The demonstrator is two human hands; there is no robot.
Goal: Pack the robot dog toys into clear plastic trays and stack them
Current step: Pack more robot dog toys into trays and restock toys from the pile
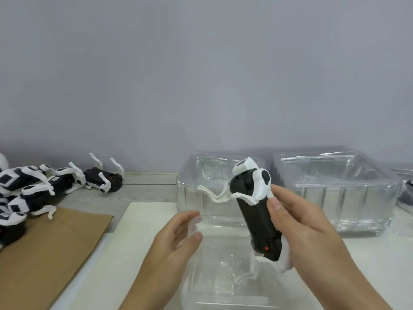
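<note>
My right hand [299, 227] grips a black-and-white robot dog toy [257, 211] by its body, belly toward me, head up, white legs sticking out left. It hangs above a clear plastic tray [223, 285] lying in front of me. My left hand [178, 233] holds that tray's left rim between thumb and fingers. Behind it stand a stack of clear trays [190, 198] and a second stack [335, 191] to its right.
A pile of robot dog toys [29, 189] lies at the far left, partly on a brown cardboard sheet [44, 249]. One more toy [105, 177] lies on its back near the wall. A dark object [406, 191] shows at the right edge.
</note>
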